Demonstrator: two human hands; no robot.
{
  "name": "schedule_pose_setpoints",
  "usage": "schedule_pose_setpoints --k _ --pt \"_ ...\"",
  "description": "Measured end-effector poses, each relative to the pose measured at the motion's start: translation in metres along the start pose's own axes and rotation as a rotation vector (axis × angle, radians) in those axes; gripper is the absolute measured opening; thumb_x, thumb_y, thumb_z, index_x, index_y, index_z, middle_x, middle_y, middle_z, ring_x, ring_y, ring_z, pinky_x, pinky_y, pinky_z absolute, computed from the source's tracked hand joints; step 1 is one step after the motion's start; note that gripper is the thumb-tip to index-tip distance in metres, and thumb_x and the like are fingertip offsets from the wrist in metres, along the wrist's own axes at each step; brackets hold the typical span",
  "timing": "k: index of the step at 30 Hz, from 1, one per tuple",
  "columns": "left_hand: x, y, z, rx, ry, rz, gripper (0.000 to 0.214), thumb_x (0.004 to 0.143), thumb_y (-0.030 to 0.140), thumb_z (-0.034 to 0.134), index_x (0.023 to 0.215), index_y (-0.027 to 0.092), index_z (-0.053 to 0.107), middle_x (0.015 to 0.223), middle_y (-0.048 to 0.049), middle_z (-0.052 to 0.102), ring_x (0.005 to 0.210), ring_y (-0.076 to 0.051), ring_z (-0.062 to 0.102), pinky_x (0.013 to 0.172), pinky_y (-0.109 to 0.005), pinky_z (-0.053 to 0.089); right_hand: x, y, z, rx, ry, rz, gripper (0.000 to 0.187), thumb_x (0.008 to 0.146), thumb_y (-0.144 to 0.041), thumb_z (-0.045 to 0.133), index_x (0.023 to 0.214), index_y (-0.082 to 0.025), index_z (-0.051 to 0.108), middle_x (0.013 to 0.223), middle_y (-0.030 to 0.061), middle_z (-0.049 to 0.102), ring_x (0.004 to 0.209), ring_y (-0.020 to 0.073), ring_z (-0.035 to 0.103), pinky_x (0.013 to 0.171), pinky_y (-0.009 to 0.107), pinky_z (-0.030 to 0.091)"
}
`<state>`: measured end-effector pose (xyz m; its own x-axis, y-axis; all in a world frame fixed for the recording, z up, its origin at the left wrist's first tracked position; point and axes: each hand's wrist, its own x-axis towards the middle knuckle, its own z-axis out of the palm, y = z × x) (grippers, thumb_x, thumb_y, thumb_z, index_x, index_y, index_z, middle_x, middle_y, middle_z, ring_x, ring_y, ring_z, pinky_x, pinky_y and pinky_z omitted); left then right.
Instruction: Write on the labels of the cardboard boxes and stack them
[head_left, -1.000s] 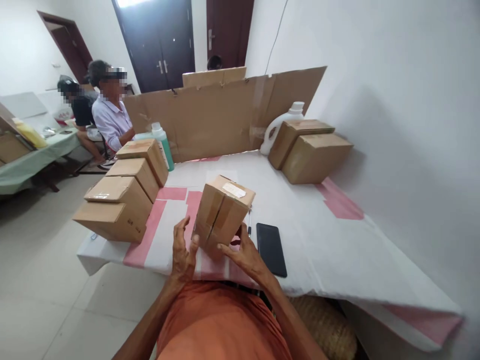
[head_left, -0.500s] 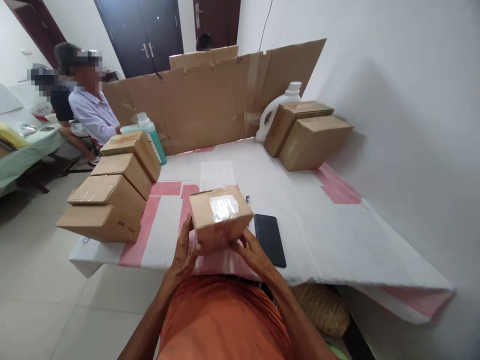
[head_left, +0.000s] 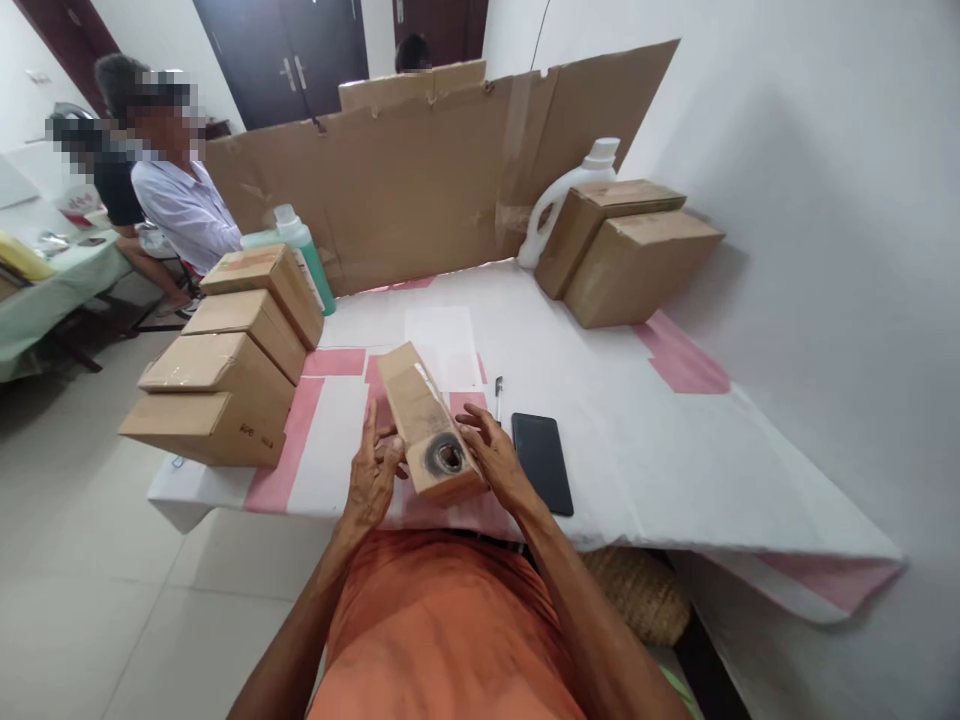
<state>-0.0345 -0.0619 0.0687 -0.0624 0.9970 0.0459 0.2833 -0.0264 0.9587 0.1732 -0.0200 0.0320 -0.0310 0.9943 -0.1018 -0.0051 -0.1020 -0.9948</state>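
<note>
A small cardboard box (head_left: 424, 415) is tilted and turned at an angle near the table's front edge. The face towards me has a round hole ringed by a dark, scorched-looking smudge, and a strip of shiny tape shows along its far right edge. My left hand (head_left: 373, 478) is at its left side, thumb against the cardboard and index finger sticking up off it. Along the right side, my right hand (head_left: 496, 462) has its fingers on the upper edge. The box is held between both hands; its underside is hidden.
Several cardboard boxes (head_left: 217, 410) line the table's left, beside a green bottle (head_left: 315, 265). Two boxes (head_left: 637, 260) and a white jug (head_left: 551, 205) stand back right. A dark tablet (head_left: 541, 462) and pen (head_left: 499, 400) lie right. A cardboard panel (head_left: 420, 190) closes the back; people sit beyond.
The box has been turned over: the taped face has rolled away and the face with the dark-ringed hole shows. My left index finger has lifted; my right hand has moved up its side.
</note>
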Motion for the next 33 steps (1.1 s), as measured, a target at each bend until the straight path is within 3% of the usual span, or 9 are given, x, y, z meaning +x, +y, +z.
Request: schedule_pose_setpoints --k 3,7,10,14,16,20,25,28,33 --pt "0.004 -0.002 -0.002 0.032 0.003 0.022 0.082 0.097 0.059 0.056 0.166 0.029 0.022 0.137 -0.0136 0.062 0.077 -0.014 0.066 0.070 -0.030 0.060 -0.004 0.000 -0.001 -0.002 -0.024 0.004 0.063 0.087 -0.068 0.064 0.134 -0.027 0.065 0.145 0.0118 0.064 0.130 0.0316 0.063 0.111 0.051 0.050" --pt "0.019 -0.004 -0.006 0.158 0.009 0.165 0.075 0.097 0.051 0.059 0.163 0.030 0.031 0.151 -0.0154 0.049 0.113 -0.024 0.064 0.088 -0.038 0.060 -0.023 0.002 -0.008 0.060 -0.080 0.001 0.067 0.092 -0.074 0.053 0.139 -0.027 0.064 0.151 0.0082 0.060 0.141 0.0306 0.054 0.119 0.051 0.042" --pt "0.033 -0.006 -0.010 0.277 -0.044 0.307 0.070 0.098 0.052 0.056 0.162 0.031 0.034 0.164 -0.0150 0.030 0.148 -0.033 0.040 0.113 -0.051 0.047 -0.043 0.011 -0.015 0.110 -0.157 -0.035 0.085 0.086 -0.084 0.052 0.150 -0.029 0.053 0.159 0.0090 0.050 0.149 0.0329 0.045 0.122 0.053 0.038" --pt "0.057 -0.002 -0.011 0.451 -0.138 0.450 0.068 0.100 0.053 0.051 0.162 0.028 0.036 0.172 -0.0130 0.014 0.160 -0.036 0.014 0.127 -0.056 0.022 -0.068 0.019 -0.006 -0.085 -0.111 -0.133 0.127 0.059 -0.083 0.080 0.162 -0.028 0.029 0.167 0.0145 0.032 0.155 0.0389 0.032 0.125 0.058 0.031" --pt "0.077 0.003 -0.008 0.519 -0.170 0.479 0.069 0.098 0.053 0.054 0.160 0.027 0.039 0.172 -0.0132 0.017 0.160 -0.037 0.015 0.127 -0.057 0.019 -0.075 0.019 0.009 -0.224 0.018 -0.187 0.137 0.057 -0.069 0.091 0.164 -0.025 0.017 0.168 0.0178 0.027 0.156 0.0393 0.029 0.127 0.059 0.026" --pt "0.136 0.014 0.002 0.478 -0.083 0.396 0.072 0.094 0.053 0.061 0.157 0.023 0.044 0.166 -0.0170 0.033 0.157 -0.036 0.025 0.128 -0.056 0.017 -0.074 0.026 0.042 -0.346 0.293 -0.269 0.116 0.074 -0.048 0.085 0.161 -0.019 0.014 0.164 0.0226 0.030 0.154 0.0379 0.033 0.126 0.058 0.030" --pt "0.193 0.019 0.007 0.219 -0.091 0.182 0.063 0.090 0.047 0.063 0.145 0.017 0.059 0.151 -0.0180 0.056 0.143 -0.034 0.049 0.122 -0.050 0.035 -0.063 0.041 0.035 -0.385 0.321 -0.261 0.101 0.077 -0.037 0.075 0.158 -0.013 0.020 0.157 0.0237 0.042 0.147 0.0394 0.043 0.122 0.059 0.036" --pt "0.185 0.015 -0.008 0.193 -0.145 0.156 0.049 0.090 0.043 0.055 0.128 0.016 0.072 0.135 -0.0144 0.069 0.127 -0.032 0.062 0.116 -0.047 0.044 -0.056 0.036 0.010 -0.368 0.267 -0.246 0.102 0.074 -0.031 0.072 0.160 -0.015 0.021 0.157 0.0216 0.042 0.147 0.0392 0.043 0.122 0.060 0.035" --pt "0.113 0.005 -0.074 0.240 -0.026 0.031 0.052 0.086 0.046 0.056 0.130 0.021 0.070 0.126 -0.0112 0.072 0.116 -0.029 0.065 0.102 -0.044 0.052 -0.034 0.008 -0.012 -0.349 0.222 -0.281 0.079 0.085 -0.026 0.058 0.160 -0.022 0.035 0.159 0.0158 0.044 0.150 0.0330 0.039 0.124 0.058 0.031"
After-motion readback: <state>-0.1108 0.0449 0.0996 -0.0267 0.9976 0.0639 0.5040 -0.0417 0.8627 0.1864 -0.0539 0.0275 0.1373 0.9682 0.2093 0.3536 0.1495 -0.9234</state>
